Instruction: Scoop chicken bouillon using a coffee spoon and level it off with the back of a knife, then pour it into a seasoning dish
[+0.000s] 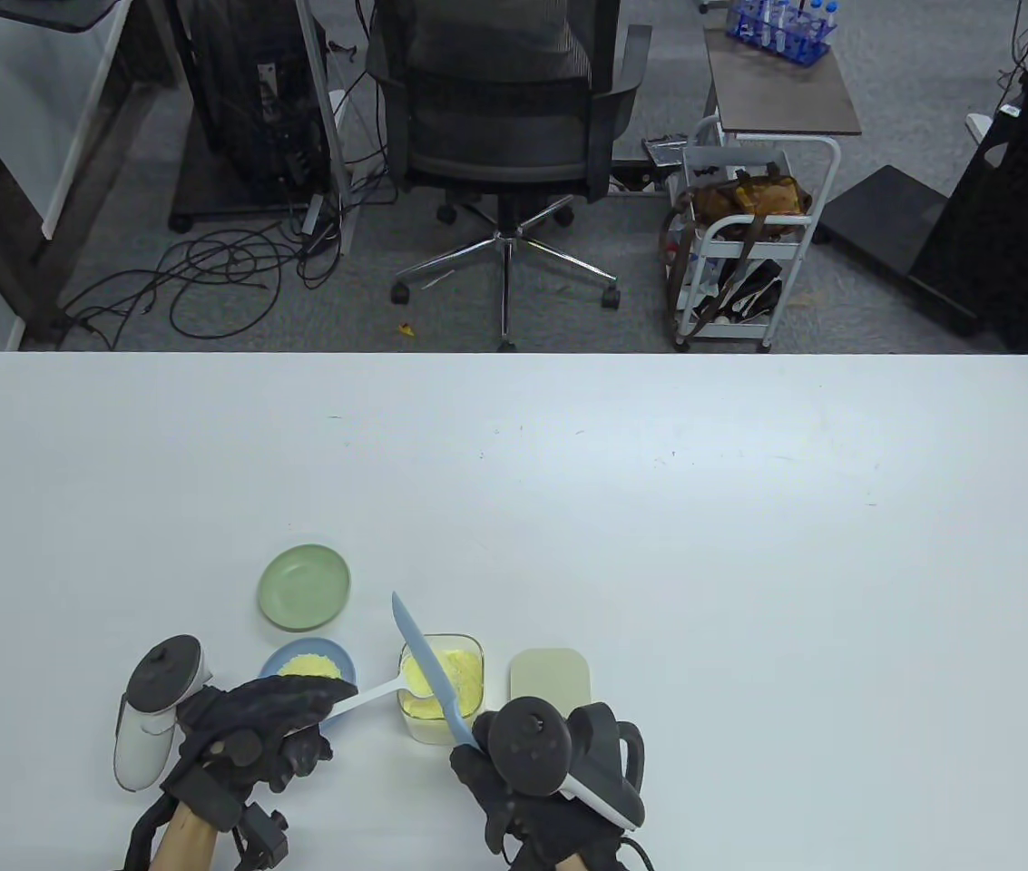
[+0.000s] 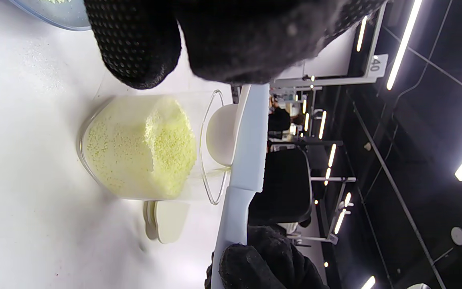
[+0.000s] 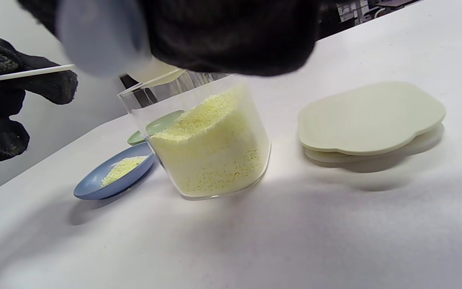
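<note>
A clear jar [image 1: 443, 687] [image 2: 142, 146] [image 3: 205, 138] of yellow bouillon granules stands open near the table's front edge. My left hand [image 1: 264, 721] grips the handle of a white coffee spoon [image 1: 377, 694] [image 2: 221, 134], whose bowl sits over the jar's mouth. My right hand [image 1: 514, 771] holds a light blue knife [image 1: 427, 667] [image 2: 247, 160]; its blade lies across the spoon bowl and the jar. A blue seasoning dish [image 1: 309, 667] [image 3: 112, 172] left of the jar holds some granules. Behind it lies an empty green dish [image 1: 305, 587] [image 3: 157, 126].
The jar's cream lid [image 1: 550, 676] [image 3: 369, 120] [image 2: 167, 216] lies flat just right of the jar. The white table [image 1: 659, 508] stretches far and right. An office chair [image 1: 504, 118] and a white cart [image 1: 745, 236] stand beyond the far edge.
</note>
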{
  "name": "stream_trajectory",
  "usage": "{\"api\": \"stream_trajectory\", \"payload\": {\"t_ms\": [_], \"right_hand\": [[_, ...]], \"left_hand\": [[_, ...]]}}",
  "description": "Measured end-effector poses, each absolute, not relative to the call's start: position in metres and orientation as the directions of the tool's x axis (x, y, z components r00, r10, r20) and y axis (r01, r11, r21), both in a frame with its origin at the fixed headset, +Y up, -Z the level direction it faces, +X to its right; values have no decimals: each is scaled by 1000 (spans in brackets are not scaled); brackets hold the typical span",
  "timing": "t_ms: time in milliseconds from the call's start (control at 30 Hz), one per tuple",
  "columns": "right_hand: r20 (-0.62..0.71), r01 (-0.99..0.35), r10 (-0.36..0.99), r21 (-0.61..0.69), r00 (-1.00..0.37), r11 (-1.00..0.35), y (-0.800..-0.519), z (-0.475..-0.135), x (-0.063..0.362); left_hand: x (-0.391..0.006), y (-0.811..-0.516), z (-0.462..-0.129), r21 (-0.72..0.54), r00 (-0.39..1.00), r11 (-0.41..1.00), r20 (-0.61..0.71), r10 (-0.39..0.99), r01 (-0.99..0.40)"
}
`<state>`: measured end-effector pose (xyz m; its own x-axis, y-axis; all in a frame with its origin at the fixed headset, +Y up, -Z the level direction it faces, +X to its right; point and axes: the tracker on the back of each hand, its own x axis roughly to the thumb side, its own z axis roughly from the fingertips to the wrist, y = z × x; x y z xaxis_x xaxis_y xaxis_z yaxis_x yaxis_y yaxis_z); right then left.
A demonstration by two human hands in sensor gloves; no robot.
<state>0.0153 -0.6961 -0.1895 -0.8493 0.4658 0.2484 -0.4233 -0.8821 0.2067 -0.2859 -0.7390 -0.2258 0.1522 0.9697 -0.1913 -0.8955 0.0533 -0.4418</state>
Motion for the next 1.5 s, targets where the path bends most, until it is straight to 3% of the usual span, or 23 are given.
{"api": "stream_trajectory", "payload": {"t_ms": [633,867,1067,1500], "right_hand": [[184,-502,524,155,-832,-851,-707,-191,52],[-80,-437,438,-36,-895,-899,-722,-212,115],[-286,-316,295,28,-912,-948,-759,-231,160],[-401,-320,269,66,-876,-945,-774,-232,186]], "left_hand": [[-291,-738,-224,-434,134,37,-193,972,-900],[-294,-737,-224,-414,112,23,-192,975,-910],[-296,-737,-224,-405,109,26,-184,977,-914],[-298,-738,-225,-396,100,22,-178,979,-918]]}}
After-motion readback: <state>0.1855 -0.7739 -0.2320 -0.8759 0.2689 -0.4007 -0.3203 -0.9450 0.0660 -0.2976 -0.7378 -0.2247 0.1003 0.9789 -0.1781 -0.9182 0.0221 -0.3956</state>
